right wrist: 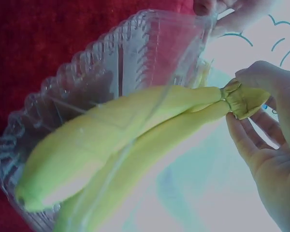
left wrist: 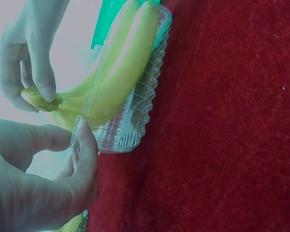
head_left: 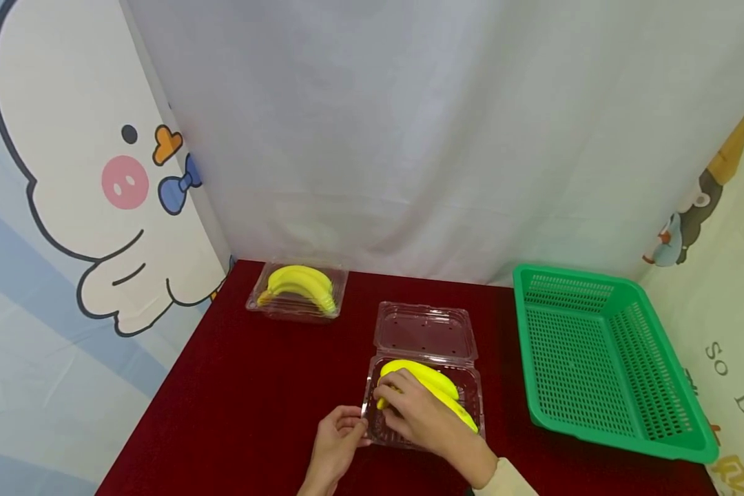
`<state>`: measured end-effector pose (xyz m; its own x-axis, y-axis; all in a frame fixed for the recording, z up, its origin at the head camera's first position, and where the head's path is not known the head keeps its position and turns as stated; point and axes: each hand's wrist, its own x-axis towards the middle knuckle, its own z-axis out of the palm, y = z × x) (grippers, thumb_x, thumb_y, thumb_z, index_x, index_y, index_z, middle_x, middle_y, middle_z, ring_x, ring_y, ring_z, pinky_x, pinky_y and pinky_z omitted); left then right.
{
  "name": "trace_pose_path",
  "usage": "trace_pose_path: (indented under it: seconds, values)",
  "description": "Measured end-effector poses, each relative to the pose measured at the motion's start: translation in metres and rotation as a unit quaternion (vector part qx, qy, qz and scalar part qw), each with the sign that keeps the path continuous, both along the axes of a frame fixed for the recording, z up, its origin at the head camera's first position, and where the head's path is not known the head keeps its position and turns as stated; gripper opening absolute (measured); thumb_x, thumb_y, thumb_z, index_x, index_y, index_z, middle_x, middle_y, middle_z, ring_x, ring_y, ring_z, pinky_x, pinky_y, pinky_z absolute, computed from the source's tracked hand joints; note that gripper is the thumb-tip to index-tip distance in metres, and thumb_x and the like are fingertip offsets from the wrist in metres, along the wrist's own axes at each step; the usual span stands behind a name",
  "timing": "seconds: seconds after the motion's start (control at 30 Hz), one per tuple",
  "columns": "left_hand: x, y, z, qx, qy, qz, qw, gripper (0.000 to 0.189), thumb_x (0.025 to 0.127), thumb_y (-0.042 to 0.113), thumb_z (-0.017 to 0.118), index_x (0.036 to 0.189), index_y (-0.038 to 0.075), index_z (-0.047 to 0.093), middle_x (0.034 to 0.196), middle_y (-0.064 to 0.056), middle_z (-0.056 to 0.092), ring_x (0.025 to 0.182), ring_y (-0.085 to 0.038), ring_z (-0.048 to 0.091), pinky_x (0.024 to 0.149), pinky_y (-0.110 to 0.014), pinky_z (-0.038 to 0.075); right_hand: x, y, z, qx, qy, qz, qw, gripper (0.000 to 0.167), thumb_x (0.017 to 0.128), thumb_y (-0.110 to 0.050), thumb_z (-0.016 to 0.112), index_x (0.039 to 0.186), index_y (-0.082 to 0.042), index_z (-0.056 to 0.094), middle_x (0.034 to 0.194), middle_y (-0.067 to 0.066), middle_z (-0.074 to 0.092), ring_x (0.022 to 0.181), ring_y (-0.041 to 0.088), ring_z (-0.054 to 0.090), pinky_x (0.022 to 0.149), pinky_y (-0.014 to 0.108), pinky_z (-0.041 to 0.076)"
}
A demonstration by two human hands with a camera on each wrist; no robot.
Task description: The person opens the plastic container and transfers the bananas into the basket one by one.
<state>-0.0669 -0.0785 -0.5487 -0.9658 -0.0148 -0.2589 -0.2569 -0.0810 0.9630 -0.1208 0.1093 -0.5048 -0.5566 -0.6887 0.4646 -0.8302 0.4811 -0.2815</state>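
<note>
A clear plastic clamshell box [head_left: 381,432] lies on the red cloth, its lid [head_left: 424,332] folded back on the far side. In its base sits a bunch of yellow bananas [head_left: 430,375], slanting toward the near right corner. My right hand [head_left: 417,412] pinches the bunch by its stem end, between thumb and fingers in the right wrist view. My left hand [head_left: 337,441] grips the box's left rim near the front corner. In the left wrist view, the left thumb and fingers hold the clear edge [left wrist: 93,92] just below the stem.
A second clear box [head_left: 341,286] holding bananas [head_left: 300,282] stands at the back left of the red-covered table [head_left: 235,386]. To the right is a green plastic basket [head_left: 533,386]. A pale curtain [head_left: 378,138] hangs behind the table.
</note>
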Motion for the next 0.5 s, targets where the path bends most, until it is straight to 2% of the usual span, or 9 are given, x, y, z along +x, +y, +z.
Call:
trace_pose_path:
  seconds: [0.33,0.5]
  values:
    - [-0.001,0.000,0.000,-0.005,-0.006,-0.002,1.0000,0.023,0.098,-0.004,0.061,0.118,-0.016,0.056,0.094,-0.013,0.063,0.079,-0.016,0.062,0.069,-0.025,0.063,-0.006,0.011,0.010,-0.023,0.044,0.006,0.9988,0.036,0.078,-0.003,0.089,0.108,-0.009,0.068,0.106,0.002,0.062,0.100,0.017,0.060,0.086,0.024,0.057]
    - [0.000,0.000,-0.001,-0.001,-0.003,0.001,1.0000,0.023,0.098,-0.005,0.061,0.117,-0.016,0.056,0.092,-0.011,0.062,0.078,-0.016,0.062,0.069,-0.025,0.063,-0.006,0.019,0.019,-0.044,0.044,0.013,0.9980,0.036,0.080,-0.001,0.088,0.108,-0.009,0.067,0.109,0.004,0.062,0.103,0.018,0.061,0.087,0.025,0.058]
